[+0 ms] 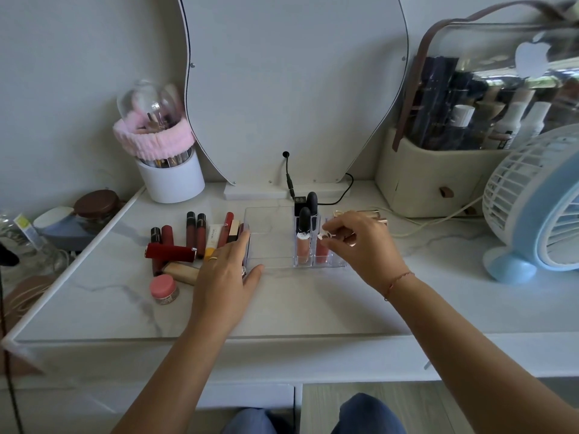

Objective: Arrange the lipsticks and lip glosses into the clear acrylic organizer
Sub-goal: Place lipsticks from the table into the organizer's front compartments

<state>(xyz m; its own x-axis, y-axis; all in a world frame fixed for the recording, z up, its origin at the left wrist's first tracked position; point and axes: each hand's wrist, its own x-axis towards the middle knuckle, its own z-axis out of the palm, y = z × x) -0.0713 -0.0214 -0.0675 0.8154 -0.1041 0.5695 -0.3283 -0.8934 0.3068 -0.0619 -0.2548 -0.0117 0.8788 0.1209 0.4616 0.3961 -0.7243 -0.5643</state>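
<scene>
Centrally, clear acrylic organizer (pixel 269 239) sitting on tabletop (pixel 282 302), glosses standing in right compartments. Left hand (pixel 227 270) resting flat, fingers spread, against organizer's left wall. Right hand (pixel 360 242) pinching pink gloss (pixel 322 250) into slot. Loose lipsticks (pixel 188 242) lying left of centre.

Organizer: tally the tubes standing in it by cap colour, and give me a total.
Black-capped tubes: 3
Pink tube, cap hidden by the right hand: 1
Total: 4
</scene>
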